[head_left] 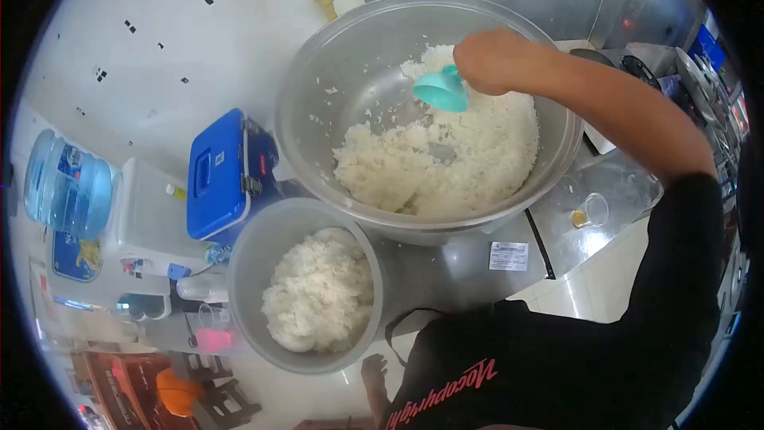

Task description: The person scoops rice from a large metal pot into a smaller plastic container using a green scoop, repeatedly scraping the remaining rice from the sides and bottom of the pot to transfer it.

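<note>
The right hand has its grip closed tight around the top of a teal scoop, fingers curled over so the handle is hidden; the left hand is out of sight. The scoop is smooth plastic, pale turquoise, with its rounded bowl pointing down and left, and it sits inside the big bowl, over the far side of it, at the upper edge of the cooked rice. That rice is white and clumpy, heaped toward the right side of the big bowl, with bare grey metal and a few stuck grains on the left wall

Just in front of the big bowl, to its left, stands a smaller grey pot holding its own mound of rice. The big bowl rests on a steel desk; a white label lies on the steel in front of the bowl, and a clear plastic cup stands to the bowl's right. Left of the bowl, lower down, is a blue box, then a water dispenser with a bottle, on a pale tiled floor
</note>
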Demonstrator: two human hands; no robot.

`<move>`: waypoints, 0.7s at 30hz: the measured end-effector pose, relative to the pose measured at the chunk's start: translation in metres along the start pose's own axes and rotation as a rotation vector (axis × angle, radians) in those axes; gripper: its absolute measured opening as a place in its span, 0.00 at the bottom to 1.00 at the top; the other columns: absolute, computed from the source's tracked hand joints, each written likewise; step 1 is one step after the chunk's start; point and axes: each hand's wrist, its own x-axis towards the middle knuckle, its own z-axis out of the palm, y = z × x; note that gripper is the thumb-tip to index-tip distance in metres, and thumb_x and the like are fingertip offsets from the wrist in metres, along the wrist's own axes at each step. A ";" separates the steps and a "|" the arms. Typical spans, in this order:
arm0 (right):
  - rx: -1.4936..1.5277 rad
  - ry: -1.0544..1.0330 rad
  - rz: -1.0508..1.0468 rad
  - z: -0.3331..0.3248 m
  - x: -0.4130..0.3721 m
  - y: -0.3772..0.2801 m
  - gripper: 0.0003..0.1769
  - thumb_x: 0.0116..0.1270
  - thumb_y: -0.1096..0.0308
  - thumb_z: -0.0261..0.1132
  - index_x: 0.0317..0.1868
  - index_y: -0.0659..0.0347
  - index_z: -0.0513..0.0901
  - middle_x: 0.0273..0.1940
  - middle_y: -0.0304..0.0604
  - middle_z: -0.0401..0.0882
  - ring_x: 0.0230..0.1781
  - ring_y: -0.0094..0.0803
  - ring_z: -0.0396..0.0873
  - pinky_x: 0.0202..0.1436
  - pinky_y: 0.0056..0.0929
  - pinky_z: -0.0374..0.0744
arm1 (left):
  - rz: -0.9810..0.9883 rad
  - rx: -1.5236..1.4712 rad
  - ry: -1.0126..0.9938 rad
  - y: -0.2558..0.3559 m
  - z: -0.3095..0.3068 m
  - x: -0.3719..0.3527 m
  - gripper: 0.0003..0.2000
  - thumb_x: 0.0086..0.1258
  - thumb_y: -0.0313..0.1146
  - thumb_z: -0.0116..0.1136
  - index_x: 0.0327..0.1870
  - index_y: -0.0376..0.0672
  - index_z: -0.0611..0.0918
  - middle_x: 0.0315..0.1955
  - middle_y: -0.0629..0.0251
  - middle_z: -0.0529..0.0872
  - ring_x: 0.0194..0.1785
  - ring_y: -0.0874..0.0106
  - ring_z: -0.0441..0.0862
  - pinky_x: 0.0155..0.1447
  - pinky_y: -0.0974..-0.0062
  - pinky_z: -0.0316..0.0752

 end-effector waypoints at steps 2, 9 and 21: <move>-0.064 -0.062 -0.060 0.015 0.021 -0.005 0.11 0.60 0.74 0.66 0.42 0.66 0.89 0.42 0.55 0.88 0.44 0.52 0.88 0.46 0.49 0.85 | 0.051 0.004 0.188 0.017 -0.011 0.002 0.15 0.74 0.37 0.58 0.57 0.41 0.78 0.46 0.60 0.87 0.48 0.64 0.86 0.47 0.66 0.76; -0.022 -0.172 -0.307 0.070 0.081 -0.036 0.10 0.61 0.74 0.62 0.37 0.69 0.88 0.39 0.57 0.87 0.39 0.54 0.87 0.42 0.50 0.85 | -0.139 -0.207 0.363 -0.070 -0.010 -0.041 0.12 0.73 0.36 0.59 0.54 0.46 0.79 0.43 0.60 0.87 0.44 0.63 0.85 0.45 0.64 0.77; 0.255 -0.526 -0.699 0.072 0.044 -0.078 0.25 0.81 0.54 0.54 0.37 0.70 0.85 0.30 0.60 0.83 0.33 0.53 0.84 0.43 0.51 0.81 | -0.414 -0.213 0.274 -0.146 0.029 -0.089 0.14 0.74 0.37 0.58 0.56 0.46 0.79 0.46 0.59 0.87 0.44 0.62 0.85 0.45 0.61 0.77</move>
